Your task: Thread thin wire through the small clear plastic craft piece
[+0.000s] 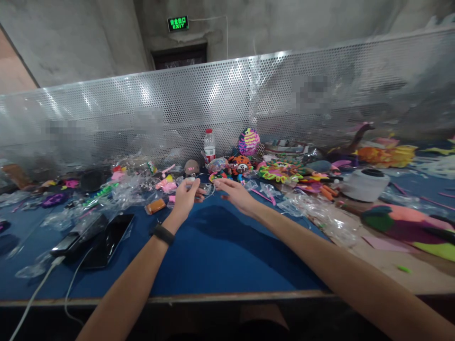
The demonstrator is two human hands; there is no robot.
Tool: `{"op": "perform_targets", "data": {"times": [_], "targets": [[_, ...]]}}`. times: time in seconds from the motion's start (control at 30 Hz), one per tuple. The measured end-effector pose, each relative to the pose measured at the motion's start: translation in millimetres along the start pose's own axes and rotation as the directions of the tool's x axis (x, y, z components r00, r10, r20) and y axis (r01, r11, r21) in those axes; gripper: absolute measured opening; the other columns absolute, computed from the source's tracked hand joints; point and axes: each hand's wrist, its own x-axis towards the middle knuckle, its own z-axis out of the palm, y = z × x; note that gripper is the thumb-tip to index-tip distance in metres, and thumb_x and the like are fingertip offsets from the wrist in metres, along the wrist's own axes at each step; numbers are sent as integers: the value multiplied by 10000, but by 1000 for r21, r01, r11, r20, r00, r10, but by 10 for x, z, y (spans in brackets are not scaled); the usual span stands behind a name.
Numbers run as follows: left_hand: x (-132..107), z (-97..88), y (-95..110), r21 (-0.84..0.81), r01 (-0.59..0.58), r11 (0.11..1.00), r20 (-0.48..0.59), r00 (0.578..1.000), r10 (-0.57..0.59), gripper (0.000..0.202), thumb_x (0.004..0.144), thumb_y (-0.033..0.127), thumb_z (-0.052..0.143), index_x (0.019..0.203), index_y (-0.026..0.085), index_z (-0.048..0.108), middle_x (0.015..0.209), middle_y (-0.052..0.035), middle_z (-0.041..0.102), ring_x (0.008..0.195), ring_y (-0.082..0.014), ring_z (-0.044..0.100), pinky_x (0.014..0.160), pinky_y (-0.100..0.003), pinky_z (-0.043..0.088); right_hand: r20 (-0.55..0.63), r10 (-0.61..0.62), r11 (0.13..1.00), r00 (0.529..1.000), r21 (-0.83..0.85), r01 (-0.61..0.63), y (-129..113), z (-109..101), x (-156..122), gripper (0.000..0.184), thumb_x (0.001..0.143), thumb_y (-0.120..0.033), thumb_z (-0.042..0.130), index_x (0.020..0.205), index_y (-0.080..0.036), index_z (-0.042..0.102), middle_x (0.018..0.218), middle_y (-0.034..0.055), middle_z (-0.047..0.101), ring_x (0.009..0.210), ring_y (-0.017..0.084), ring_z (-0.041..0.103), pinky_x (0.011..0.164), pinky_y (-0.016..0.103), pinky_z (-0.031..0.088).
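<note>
Over the blue tabletop, my left hand (185,196), with a dark band on its wrist, is closed on a small clear plastic packet (207,189). My right hand (235,193) faces it from the other side, thumb and finger pinched at the packet's right edge. What lies inside the packet is too small to make out. Just beyond my hands are a grey round clay piece (191,167) with pink marks and an orange-and-black clay animal head (241,166). Left of my left hand lies an orange clay packet (155,206).
Two phones (110,241) (76,239) with white cables lie at left. Crumpled clear wrappers (124,189) and colourful clay models spread across the back. A red-capped bottle (209,147) stands before the perforated metal partition (185,104). A white tub (366,184) and a multicoloured clay model (408,225) are at right.
</note>
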Motion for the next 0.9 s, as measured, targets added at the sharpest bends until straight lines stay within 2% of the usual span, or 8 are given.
{"op": "perform_targets", "data": {"times": [0.07,0.13,0.23,0.33,0.43,0.6,0.77,0.9], "targets": [[-28,7,9,151,-134,979,-50,989,143,358,784,506,630,760,220,417,589,24,637,436,-116,569,445,-236,464,-86,-60,989,994,-140,48,46,-15,39,254,731,-407,681,908,-230,729,917,27,714,834,182,606,719,314,465],[-58,12,14,274,-228,934,-33,969,246,338,802,502,607,757,227,416,595,21,640,449,-135,587,458,-256,474,-97,-151,965,984,-232,125,86,-25,62,235,736,-390,671,890,-229,744,933,26,730,855,197,620,793,347,469],[-79,4,5,368,-313,875,-18,939,344,316,825,487,583,748,229,417,619,16,633,497,-148,611,489,-262,477,-100,-255,921,962,-328,211,123,-19,62,218,749,-403,656,863,-247,757,968,23,743,900,228,639,883,399,456],[-68,-17,-15,445,-372,815,10,912,411,294,849,461,559,741,228,418,630,17,627,534,-149,618,534,-262,470,-97,-270,904,958,-368,217,136,12,40,242,760,-420,642,896,-258,759,965,17,748,906,249,651,895,430,458],[-64,-26,-30,511,-392,765,55,903,425,277,855,442,554,727,228,434,637,11,615,589,-160,623,571,-263,452,-113,-288,900,951,-372,229,135,43,21,281,762,-423,634,944,-247,757,997,23,744,919,256,654,903,430,459],[-104,9,-26,573,-389,721,107,908,405,257,857,434,551,720,234,467,658,-2,605,633,-179,612,586,-265,420,-150,-297,907,943,-354,229,144,46,23,289,760,-443,613,902,-241,763,991,21,745,931,266,647,883,422,468],[-143,35,-3,644,-425,636,160,888,431,258,895,421,500,730,227,458,670,11,612,587,-158,587,612,-266,402,-158,-304,902,939,-365,230,147,35,25,320,759,-444,593,919,-217,753,882,35,740,770,223,630,745,355,477],[-159,45,6,624,-449,639,176,878,445,269,901,415,497,720,223,445,651,19,608,562,-147,582,588,-259,390,-145,-304,898,942,-374,232,118,34,13,314,765,-437,582,888,-195,740,806,46,711,695,197,590,683,325,443]]}}
